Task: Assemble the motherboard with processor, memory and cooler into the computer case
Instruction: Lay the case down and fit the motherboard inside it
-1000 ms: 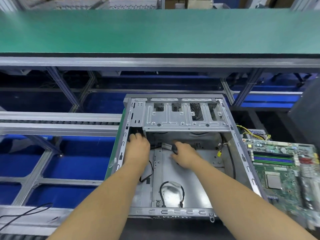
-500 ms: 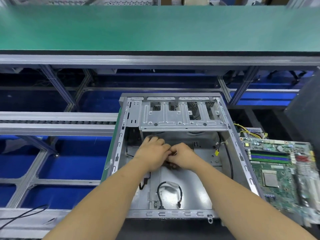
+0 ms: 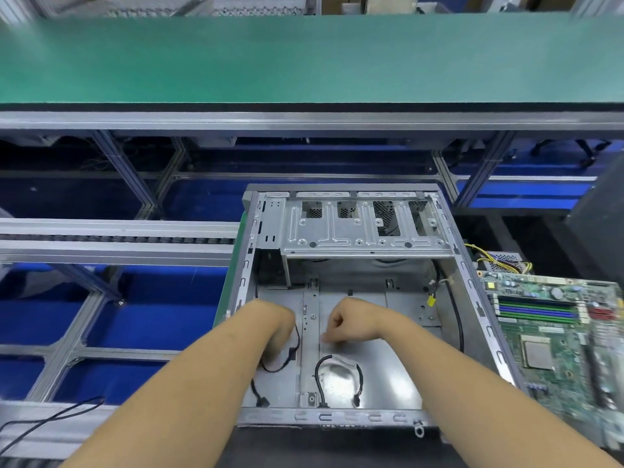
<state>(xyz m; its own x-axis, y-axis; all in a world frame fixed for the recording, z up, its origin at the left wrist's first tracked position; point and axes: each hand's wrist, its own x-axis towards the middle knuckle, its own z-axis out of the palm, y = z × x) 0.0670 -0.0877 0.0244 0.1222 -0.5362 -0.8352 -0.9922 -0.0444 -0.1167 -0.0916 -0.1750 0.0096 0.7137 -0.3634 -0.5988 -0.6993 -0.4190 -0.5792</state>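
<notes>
Both hands reach into the open computer case (image 3: 351,376), left hand (image 3: 275,327) fingers hidden, right hand (image 3: 341,320) curled, grip unclear; the motherboard (image 3: 553,346) alongside looks stiff, fragile, best lifted by its edges.

Both forearms reach forward; left hand (image 3: 275,327) and right hand (image 3: 344,320) bent downward (fingers mostly hidden).

Green conveyor belt (image 3: 304,59) above blue floor (image 3: 162,319).
</notes>
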